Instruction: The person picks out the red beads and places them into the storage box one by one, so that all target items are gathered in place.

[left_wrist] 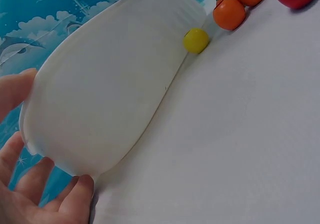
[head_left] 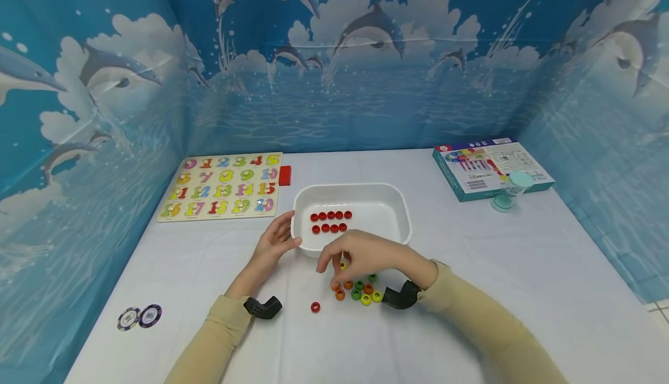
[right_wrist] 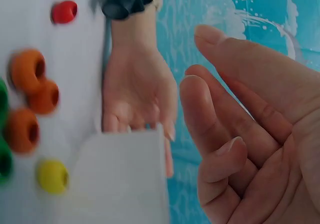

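A white plastic tray [head_left: 384, 221] holds two rows of red beads [head_left: 331, 215]. At its near left corner my left hand [head_left: 272, 243] holds the tray, thumb by the rim and fingers along the outer wall. My right hand [head_left: 360, 255] hovers over the tray's near side and the loose beads, fingers bent. In the right wrist view its thumb and fingertips are apart with nothing between them. Beneath it lie orange beads [head_left: 340, 295], green beads [head_left: 356, 294] and yellow beads [head_left: 366, 300], partly hidden by the hand. One red bead [head_left: 315, 307] lies apart, nearer me.
A number puzzle board [head_left: 222, 186] lies at the back left, with a red block [head_left: 284, 175] beside it. At the back right are a flat box [head_left: 491, 166] and a clear container with turquoise ends [head_left: 504, 201]. Two round chips [head_left: 150, 316] lie front left.
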Demonstrator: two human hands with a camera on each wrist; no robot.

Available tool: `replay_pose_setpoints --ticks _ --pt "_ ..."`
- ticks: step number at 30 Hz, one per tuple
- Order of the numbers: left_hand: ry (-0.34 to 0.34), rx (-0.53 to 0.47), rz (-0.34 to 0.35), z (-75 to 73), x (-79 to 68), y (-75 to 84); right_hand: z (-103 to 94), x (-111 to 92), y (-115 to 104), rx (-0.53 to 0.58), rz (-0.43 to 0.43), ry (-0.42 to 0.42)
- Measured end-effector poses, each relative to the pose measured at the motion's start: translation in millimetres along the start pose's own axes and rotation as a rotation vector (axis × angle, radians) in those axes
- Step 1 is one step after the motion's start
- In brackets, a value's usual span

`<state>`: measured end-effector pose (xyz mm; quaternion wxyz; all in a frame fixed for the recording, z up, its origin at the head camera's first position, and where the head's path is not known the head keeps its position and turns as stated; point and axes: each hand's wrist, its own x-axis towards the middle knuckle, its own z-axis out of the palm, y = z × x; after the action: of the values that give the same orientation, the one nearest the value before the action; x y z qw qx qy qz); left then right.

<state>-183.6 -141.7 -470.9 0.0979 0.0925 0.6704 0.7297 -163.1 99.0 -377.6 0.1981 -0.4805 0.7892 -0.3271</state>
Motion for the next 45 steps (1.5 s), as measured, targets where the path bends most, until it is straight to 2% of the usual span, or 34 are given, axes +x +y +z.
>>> replay_pose_setpoints --ticks 5,13,19,27,30,34,41,45 --pt "-0.008 0.006 0.005 -0.7 0.3 -0.4 27.1 4.3 3.3 0.029 -0.038 -0.043" --pt "-0.001 0.008 -0.008 -0.1 0.8 0.7 58.2 12.5 14.2 -0.055 -0.047 -0.066" --pt "-0.005 0.010 -0.012 0.5 1.3 1.6 66.2 14.2 19.1 -0.070 -0.046 -0.062" --pt "-0.002 0.017 -0.007 0.5 2.0 0.3 66.0 13.4 19.3 -0.067 -0.054 -0.054" --pt "0.000 0.018 -0.013 0.6 2.3 0.3 59.9 9.8 16.2 -0.049 -0.054 -0.071" --pt "0.001 0.021 -0.016 1.0 1.9 1.3 40.6 3.0 9.0 0.023 -0.042 -0.101" --pt "-0.004 0.010 -0.006 0.2 0.4 1.0 -12.7 -3.1 1.1 0.045 -0.008 -0.031" --pt "0.004 0.007 -0.012 0.6 -0.2 1.1 -42.8 -0.4 11.0 0.084 0.014 0.001"
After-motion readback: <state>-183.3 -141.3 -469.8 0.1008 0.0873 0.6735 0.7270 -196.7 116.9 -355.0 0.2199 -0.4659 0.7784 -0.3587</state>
